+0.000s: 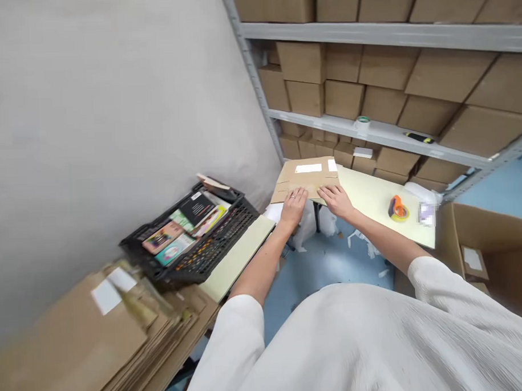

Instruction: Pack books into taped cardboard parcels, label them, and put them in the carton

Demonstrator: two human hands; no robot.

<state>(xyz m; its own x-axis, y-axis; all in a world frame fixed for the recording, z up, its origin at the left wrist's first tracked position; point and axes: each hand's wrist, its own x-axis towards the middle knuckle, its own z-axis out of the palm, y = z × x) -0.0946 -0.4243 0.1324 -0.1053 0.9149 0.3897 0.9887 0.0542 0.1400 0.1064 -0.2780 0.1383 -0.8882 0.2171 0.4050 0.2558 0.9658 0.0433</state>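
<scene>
A flat brown cardboard mailer (309,179) with two white labels lies on the pale table at the far side. My left hand (294,204) rests on its near edge, fingers stretched out on top and a ring on one of them. To the right, my right hand (336,200) also lies along that edge with its fingers extended over the cardboard. Both thumbs are hard to make out. Right of the mailer, a tape dispenser (398,208) with an orange part and yellow tape sits on the pale tabletop (366,192).
A black crate (211,251) of books stands at the left against the wall, behind stacked flat cardboard (78,350). Shelves (382,133) full of boxes hold a tape roll (362,123) and a cutter (419,137). An open carton (493,227) stands right; scraps litter the floor.
</scene>
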